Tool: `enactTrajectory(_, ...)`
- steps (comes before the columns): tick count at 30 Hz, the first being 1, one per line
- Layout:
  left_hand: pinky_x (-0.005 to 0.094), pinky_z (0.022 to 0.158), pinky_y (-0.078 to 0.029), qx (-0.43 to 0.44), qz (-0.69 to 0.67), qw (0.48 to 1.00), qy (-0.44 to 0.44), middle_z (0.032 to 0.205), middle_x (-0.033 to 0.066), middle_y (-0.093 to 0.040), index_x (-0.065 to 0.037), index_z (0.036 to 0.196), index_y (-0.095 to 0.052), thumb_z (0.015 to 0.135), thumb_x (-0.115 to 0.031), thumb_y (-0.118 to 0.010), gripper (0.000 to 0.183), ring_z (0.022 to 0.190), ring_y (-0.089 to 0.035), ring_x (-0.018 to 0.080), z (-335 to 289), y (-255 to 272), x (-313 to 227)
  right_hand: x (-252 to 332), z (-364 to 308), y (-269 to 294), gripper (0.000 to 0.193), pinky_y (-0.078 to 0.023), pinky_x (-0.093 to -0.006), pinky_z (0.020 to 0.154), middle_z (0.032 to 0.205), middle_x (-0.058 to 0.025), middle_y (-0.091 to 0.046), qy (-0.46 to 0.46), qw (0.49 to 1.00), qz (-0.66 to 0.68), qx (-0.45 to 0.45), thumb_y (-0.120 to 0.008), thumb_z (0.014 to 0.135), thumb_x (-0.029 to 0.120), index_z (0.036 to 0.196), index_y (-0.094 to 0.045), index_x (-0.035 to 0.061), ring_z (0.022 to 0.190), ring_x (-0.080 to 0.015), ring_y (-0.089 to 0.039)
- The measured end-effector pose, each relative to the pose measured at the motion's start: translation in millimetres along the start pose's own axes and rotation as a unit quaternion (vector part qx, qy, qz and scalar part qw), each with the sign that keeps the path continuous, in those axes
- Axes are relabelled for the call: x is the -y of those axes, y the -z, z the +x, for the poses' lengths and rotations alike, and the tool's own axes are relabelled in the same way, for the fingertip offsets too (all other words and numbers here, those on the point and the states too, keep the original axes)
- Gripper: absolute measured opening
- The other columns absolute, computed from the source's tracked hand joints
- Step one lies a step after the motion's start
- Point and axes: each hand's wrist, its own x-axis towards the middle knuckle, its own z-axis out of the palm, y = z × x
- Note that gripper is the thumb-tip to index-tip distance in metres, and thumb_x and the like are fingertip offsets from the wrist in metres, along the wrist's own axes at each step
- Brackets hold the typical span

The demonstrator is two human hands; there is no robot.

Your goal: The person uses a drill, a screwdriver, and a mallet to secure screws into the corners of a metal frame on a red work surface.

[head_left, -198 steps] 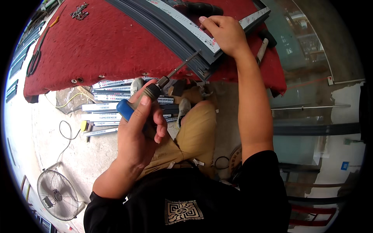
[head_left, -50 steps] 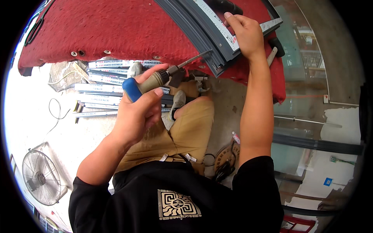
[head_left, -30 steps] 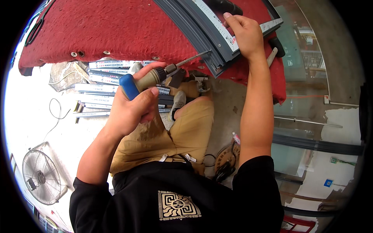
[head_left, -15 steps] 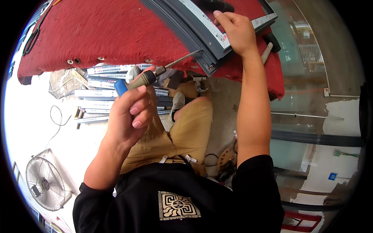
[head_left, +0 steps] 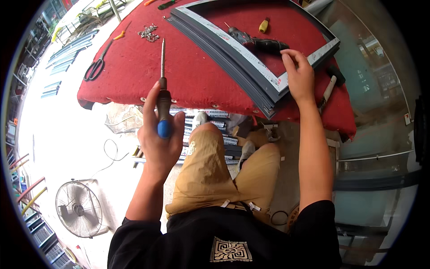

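Note:
My left hand (head_left: 160,139) is closed on a screwdriver (head_left: 164,105) with a dark handle and a blue end. One finger lies along the handle, and the metal blade points away from me over the red cloth, apart from the frame. A dark grey window-type frame (head_left: 244,78) with white printed film lies on the cloth. Over its near right corner hovers or rests my right hand (head_left: 300,78), fingers bent and apart; contact is unclear. Its fingertips are close to the end of a black power drill (head_left: 257,41) lying across the frame.
A red cloth-covered table (head_left: 130,67) carries scissors (head_left: 96,67), a pile of screws (head_left: 148,32), a yellow-handled screwdriver (head_left: 264,25) and a hammer (head_left: 329,89). Wrapped profiles (head_left: 230,141) lie on the floor below. A fan (head_left: 78,208) stands at the left.
The screwdriver has swung from pointing right at the frame's near rail to pointing straight away, clear of it. My right hand stays near the corner, its fingers looser. The whole view has shifted.

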Motion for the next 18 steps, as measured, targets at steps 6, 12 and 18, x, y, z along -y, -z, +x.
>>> enactTrajectory(6,0.0437,0.067,-0.060,0.034,0.237,0.969,-0.060,0.103,0.0148,-0.080,-0.017,0.153,-0.056,0.098,-0.019,-0.078,0.059,0.083,-0.079,0.0354,57,-6,29,12,-163,47,0.021,-0.052,-0.0446,0.102,0.119,-0.0149,-0.069,-0.003,0.989,-0.117,-0.086,-0.069,0.103,0.008,0.122,-0.073,0.0013,0.114,-0.0337,-0.066)
enactTrajectory(12,0.0512,0.078,-0.060,0.073,0.303,0.948,-0.065,0.101,0.0115,-0.080,-0.016,0.144,-0.061,0.098,-0.024,-0.075,0.049,0.089,-0.078,0.0389,107,-25,63,-13,-362,108,0.033,-0.052,-0.0481,0.102,0.120,-0.0146,-0.066,-0.222,0.952,-0.202,0.064,-0.072,0.095,0.004,0.128,-0.071,0.0041,0.116,-0.0347,-0.063)
enactTrajectory(18,0.0491,0.099,-0.058,0.154,0.291,0.944,-0.032,0.122,0.0137,-0.070,-0.019,0.153,-0.061,0.090,-0.035,-0.084,0.069,0.122,-0.068,0.0363,120,-24,56,-9,-421,116,0.035,-0.053,-0.0416,0.100,0.119,-0.0134,-0.065,-0.345,0.916,-0.203,0.034,-0.070,0.098,0.002,0.133,-0.069,0.0029,0.114,-0.0294,-0.065)
